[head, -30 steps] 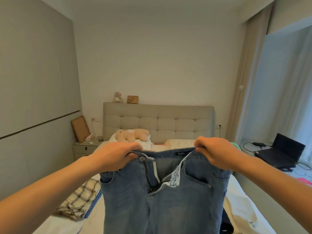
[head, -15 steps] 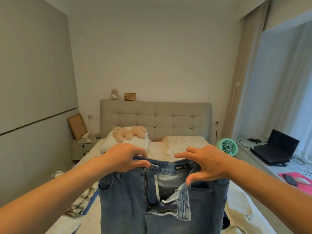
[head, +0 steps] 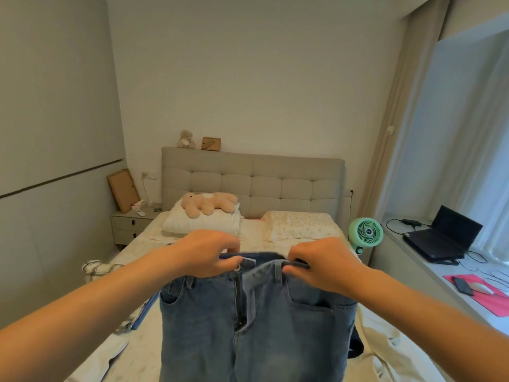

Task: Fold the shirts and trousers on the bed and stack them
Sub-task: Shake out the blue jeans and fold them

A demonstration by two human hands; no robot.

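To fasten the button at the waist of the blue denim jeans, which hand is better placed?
Probably the left hand: its fingertips pinch the waistband of the blue denim jeans just beside the metal button. The right hand grips the other side of the waistband, farther from it.

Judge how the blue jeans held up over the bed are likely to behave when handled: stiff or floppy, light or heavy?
Probably floppy: the jeans hang straight down from the waistband pinched by the left hand and right hand. Likely fairly heavy for cloth, since the denim hangs taut with few wrinkles. Unlikely to slip: the fingers bite into a thick waistband.
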